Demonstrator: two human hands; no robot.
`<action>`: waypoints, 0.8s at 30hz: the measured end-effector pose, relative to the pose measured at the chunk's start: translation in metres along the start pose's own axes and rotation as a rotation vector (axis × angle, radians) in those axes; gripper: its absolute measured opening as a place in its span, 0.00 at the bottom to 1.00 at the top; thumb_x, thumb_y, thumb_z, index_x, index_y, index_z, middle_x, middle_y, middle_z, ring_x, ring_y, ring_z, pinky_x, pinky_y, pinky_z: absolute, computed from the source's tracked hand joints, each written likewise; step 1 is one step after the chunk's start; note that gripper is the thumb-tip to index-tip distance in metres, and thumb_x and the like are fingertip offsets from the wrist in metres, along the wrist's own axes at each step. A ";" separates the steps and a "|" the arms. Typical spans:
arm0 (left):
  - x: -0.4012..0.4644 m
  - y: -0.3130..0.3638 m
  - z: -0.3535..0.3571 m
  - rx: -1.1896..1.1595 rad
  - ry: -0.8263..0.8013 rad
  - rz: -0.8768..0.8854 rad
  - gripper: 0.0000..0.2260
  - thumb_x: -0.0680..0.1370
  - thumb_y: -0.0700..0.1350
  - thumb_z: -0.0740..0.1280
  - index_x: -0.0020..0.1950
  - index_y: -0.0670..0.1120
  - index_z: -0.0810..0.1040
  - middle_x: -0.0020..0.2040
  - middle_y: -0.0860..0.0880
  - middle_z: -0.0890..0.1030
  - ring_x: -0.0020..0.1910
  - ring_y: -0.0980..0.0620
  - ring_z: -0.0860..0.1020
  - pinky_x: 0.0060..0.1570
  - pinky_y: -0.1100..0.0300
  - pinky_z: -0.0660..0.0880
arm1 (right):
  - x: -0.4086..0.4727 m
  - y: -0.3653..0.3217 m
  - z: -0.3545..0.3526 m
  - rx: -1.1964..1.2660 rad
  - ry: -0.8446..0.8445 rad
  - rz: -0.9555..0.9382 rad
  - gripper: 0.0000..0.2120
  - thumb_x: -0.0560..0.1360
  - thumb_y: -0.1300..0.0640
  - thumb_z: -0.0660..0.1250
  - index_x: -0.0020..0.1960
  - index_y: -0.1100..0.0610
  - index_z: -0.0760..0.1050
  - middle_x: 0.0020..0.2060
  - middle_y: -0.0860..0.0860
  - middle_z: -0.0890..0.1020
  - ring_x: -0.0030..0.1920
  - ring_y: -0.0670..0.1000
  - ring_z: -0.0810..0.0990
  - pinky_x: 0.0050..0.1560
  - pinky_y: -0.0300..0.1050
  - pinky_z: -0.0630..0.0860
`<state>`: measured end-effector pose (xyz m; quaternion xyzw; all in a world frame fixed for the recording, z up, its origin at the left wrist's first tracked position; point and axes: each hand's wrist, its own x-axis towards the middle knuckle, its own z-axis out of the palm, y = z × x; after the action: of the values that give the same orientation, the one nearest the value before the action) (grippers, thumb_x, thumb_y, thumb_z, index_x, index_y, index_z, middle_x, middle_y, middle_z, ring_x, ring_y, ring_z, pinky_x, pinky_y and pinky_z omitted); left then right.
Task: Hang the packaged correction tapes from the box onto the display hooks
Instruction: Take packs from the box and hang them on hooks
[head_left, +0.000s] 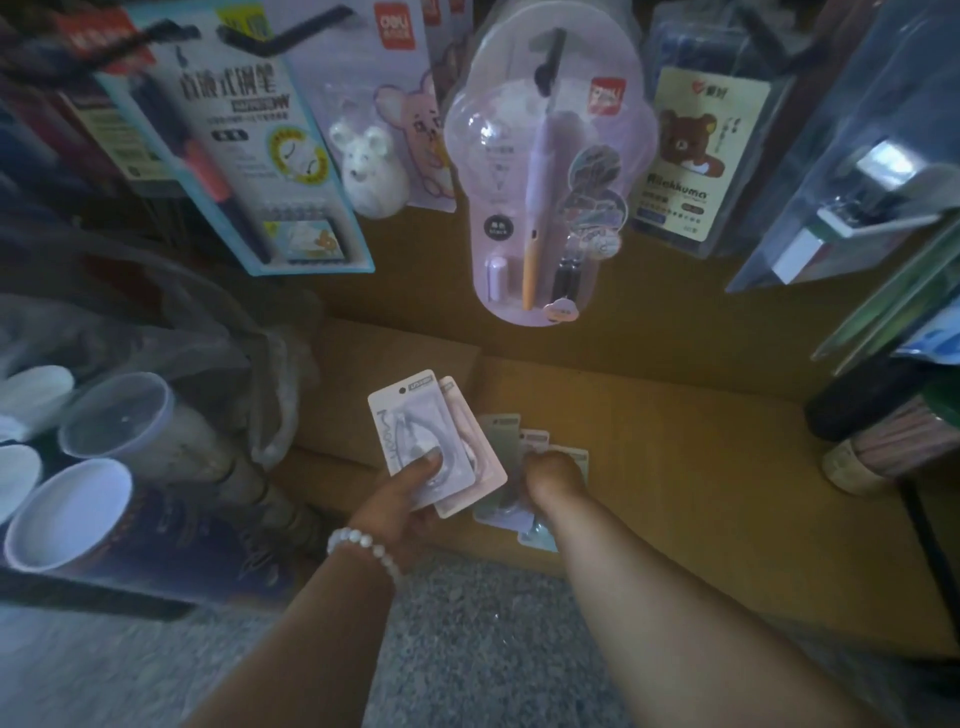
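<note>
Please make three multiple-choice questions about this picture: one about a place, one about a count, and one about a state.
1. Where are the packets that the right hand reaches for?
A. in the cardboard box
B. on a display hook
C. in a plastic cup

2. How many correction tape packets does the left hand hold?
A. none
B. two
C. five

3. What is the state of the left hand?
A. open and empty
B. gripping packets
C. resting on the floor

Answers: 1 A, the loose packets lie in the box under that hand. 2 B, a white card overlaps a pink one. 3 B, the thumb presses on the front packet.
</note>
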<state>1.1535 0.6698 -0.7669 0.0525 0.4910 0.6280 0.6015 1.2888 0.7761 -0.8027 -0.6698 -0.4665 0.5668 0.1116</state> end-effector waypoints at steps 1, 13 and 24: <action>-0.002 0.000 -0.003 -0.002 0.008 0.012 0.16 0.70 0.42 0.72 0.58 0.47 0.79 0.46 0.47 0.87 0.51 0.46 0.83 0.49 0.50 0.78 | 0.000 0.003 0.006 -0.019 -0.039 0.025 0.17 0.77 0.54 0.60 0.54 0.66 0.79 0.50 0.62 0.82 0.46 0.60 0.81 0.41 0.45 0.73; -0.019 0.006 -0.012 0.063 0.101 0.076 0.08 0.77 0.37 0.67 0.54 0.47 0.79 0.41 0.47 0.87 0.43 0.47 0.84 0.47 0.50 0.79 | 0.003 -0.010 0.022 -0.259 0.016 -0.037 0.16 0.75 0.56 0.62 0.60 0.62 0.75 0.60 0.57 0.79 0.61 0.56 0.77 0.57 0.43 0.72; -0.003 0.013 0.015 0.136 0.134 0.080 0.12 0.76 0.36 0.68 0.59 0.45 0.78 0.49 0.44 0.83 0.47 0.45 0.80 0.55 0.44 0.77 | -0.029 -0.018 -0.040 0.237 0.243 -0.288 0.10 0.74 0.64 0.63 0.36 0.53 0.74 0.40 0.57 0.81 0.40 0.55 0.77 0.39 0.48 0.74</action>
<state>1.1551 0.6780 -0.7487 0.0707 0.5690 0.6188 0.5370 1.3170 0.7797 -0.7583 -0.6420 -0.4704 0.5110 0.3247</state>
